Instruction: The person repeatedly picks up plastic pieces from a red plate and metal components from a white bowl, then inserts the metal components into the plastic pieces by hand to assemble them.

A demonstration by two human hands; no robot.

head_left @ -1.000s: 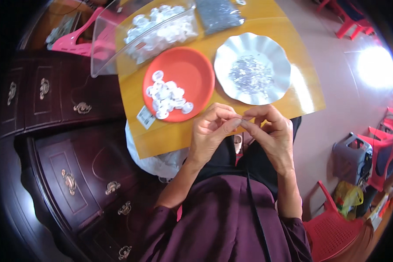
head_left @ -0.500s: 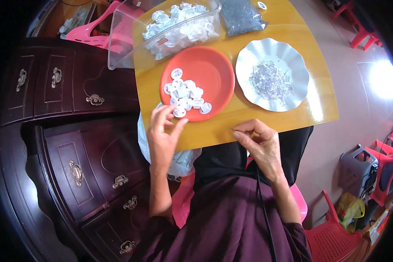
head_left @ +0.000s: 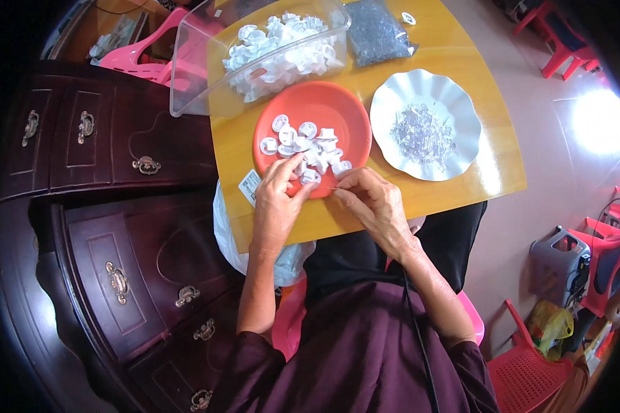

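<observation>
left hand (head_left: 277, 199) is at the near rim of the orange plate (head_left: 337, 110), fingers curled down onto the small white plastic caps (head_left: 308, 146) heaped there; thumb and forefinger look pinched on one cap at the pile's near edge, but the grip itself is hidden, so can't tell for sure. right hand (head_left: 375, 206) sits just beside it over the near edge of the yellow tabletop (head_left: 461, 186), fingertips nearly closed on a thin metal pin (head_left: 333, 188) that points toward the left hand.

handling, my read: caps are light, rigid, smooth moulded plastic, likely to skate on the plate, so take one by its rim between two fingertips. pin is very light, stiff and thin, easy to drop or bend, best held near its end.

around it: white scalloped plate (head_left: 455, 89) of loose pins toward the right edge, clear tub (head_left: 193, 62) of more caps at the far left corner, grey bag (head_left: 375, 31) at the far edge.

vs 0.5 s ago: right hand has moved left from a spot apart at the near edge to meet the left hand. left hand has stayed at the plate rim. a second ago both hands were joined in front of the body, off the plate.
</observation>
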